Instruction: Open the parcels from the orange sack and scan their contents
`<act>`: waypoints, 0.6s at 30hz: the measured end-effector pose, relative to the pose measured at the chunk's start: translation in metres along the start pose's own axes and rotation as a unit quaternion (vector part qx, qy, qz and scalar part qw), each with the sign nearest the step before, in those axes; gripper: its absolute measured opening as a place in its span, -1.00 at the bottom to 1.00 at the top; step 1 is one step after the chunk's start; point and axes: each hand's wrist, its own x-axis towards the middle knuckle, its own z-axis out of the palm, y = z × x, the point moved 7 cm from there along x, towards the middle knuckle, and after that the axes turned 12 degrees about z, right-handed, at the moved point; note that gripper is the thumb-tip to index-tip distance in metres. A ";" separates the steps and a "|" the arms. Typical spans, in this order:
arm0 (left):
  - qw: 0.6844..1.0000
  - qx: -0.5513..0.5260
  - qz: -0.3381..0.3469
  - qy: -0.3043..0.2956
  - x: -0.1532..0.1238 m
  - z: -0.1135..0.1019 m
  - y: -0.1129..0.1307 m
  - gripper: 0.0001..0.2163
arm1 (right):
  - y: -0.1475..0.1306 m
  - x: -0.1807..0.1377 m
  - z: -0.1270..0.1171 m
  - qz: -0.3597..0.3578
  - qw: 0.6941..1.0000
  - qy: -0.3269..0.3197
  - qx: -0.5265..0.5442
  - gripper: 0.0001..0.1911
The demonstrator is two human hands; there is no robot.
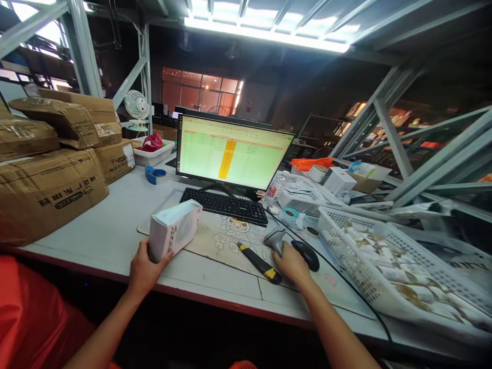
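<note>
My left hand [148, 266] is closed on a small white box [177, 233] with printing on its side, held tilted at the table's front left of the desk mat. Over on the right, my right hand [292, 262] is wrapped round a grey barcode scanner [275, 238] whose head points left; its handle is mostly hidden by the fingers. A black and yellow utility knife [259, 262] lies on the desk mat [215, 248] just left of that hand. Close by on its right sits a black computer mouse [306, 256].
A monitor [234, 154] showing a spreadsheet stands behind a black keyboard [226, 205]. Cardboard boxes [49, 189] are piled at left, near a blue tape dispenser [156, 175]. A white basket [346, 261] of small wrapped items stands at right, with a black cable [357, 302] alongside.
</note>
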 end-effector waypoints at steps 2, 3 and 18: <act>0.999 0.006 -0.030 -0.039 0.001 0.004 -0.002 -0.46 | -0.005 -0.002 -0.006 0.000 1.000 0.019 -0.006 -0.46; 0.998 0.015 -0.033 -0.054 0.001 0.005 -0.001 -0.46 | -0.012 -0.002 -0.014 -0.002 0.999 0.042 0.000 -0.44; 0.996 0.038 -0.013 -0.080 0.007 0.008 -0.002 -0.45 | -0.167 0.065 0.011 -0.071 0.996 -0.033 0.048 -0.53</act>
